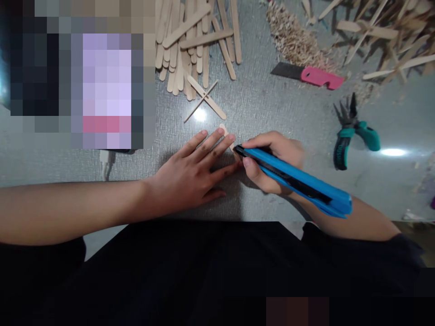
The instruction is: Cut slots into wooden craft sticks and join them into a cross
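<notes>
My left hand (199,167) lies flat on the table with its fingers spread, pressing down on a wooden craft stick (222,127). Most of that stick is hidden under the fingers. In my right hand (272,158) is a blue utility knife (299,174), gripped like a pen. Its black tip meets the stick beside my left fingers; the blade itself is too small to make out. Just beyond my left fingertips, a second craft stick (214,106) lies with a thin wooden sliver (193,111) crossing it.
Many craft sticks (185,45) are heaped at the far side. Wood shavings (295,36), a pink-handled knife (321,78) and green-handled pliers (355,131) lie to the right. Crossed wooden pieces (367,29) fill the far right corner. A white cable (106,160) runs by a blurred area at left.
</notes>
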Motion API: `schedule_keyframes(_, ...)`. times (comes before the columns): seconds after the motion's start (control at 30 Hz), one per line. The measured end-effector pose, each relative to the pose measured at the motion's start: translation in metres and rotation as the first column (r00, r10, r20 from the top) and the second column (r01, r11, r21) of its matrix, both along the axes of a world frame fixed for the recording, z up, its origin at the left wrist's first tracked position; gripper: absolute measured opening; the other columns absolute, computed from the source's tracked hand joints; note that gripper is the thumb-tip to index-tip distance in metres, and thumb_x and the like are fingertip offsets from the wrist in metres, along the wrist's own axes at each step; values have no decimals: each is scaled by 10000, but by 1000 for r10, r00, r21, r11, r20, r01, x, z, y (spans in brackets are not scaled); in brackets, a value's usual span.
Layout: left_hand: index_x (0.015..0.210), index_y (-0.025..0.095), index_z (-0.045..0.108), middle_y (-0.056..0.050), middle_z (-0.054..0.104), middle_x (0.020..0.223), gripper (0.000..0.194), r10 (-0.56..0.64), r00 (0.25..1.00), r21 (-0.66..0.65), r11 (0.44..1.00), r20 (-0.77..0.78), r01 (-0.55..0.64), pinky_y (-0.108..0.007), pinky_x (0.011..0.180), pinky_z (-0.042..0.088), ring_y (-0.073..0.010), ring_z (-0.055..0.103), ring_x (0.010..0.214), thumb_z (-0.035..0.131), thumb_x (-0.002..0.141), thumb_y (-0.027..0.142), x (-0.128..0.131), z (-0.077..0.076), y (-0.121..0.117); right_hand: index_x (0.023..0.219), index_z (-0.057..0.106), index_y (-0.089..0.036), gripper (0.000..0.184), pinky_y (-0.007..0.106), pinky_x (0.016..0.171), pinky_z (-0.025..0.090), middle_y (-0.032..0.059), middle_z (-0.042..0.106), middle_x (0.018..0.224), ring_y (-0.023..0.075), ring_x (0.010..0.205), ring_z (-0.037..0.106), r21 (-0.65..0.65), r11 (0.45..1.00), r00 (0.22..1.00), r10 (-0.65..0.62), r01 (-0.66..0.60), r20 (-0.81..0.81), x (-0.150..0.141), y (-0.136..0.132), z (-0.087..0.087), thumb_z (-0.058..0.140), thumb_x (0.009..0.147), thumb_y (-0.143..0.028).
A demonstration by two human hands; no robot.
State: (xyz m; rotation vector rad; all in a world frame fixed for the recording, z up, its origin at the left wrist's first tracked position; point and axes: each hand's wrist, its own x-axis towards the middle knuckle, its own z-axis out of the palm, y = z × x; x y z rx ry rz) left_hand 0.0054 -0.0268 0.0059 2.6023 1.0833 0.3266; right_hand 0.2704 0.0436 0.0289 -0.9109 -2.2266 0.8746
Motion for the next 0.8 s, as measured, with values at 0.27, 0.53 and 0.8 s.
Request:
schedule_keyframes(0.27,1775,236,491,-208,320,1949,860,5,1000,-53,999,14,-5,-628,1504,277,-437,289,1838,800,1047,574,0,3,1,1344,709,-273,262,388,674,662,52,802,924,246,771,794,154,979,989,143,-134,-46,0,3,-12,704,1095,-357)
schedule_keyframes(0.53,1787,231,473,-215,338,1940,875,15,1000,-49,999,15,-14,-620,1499,284,-432,305,1833,801,1049,569,1,3,0,1333,634,-329,219,389,671,654,23,823,929,239,726,796,220,970,991,80,-103,110,-3,-1,-6,572,1124,-304)
schedule_keyframes(0.8,1716,200,578,-212,408,1910,830,21,999,-28,999,26,-20,-609,1489,336,-432,375,1805,818,1032,605,3,6,0,1075,678,-301,95,386,545,578,20,773,791,230,633,769,93,983,941,120,-156,316,-9,5,7,590,1100,-326)
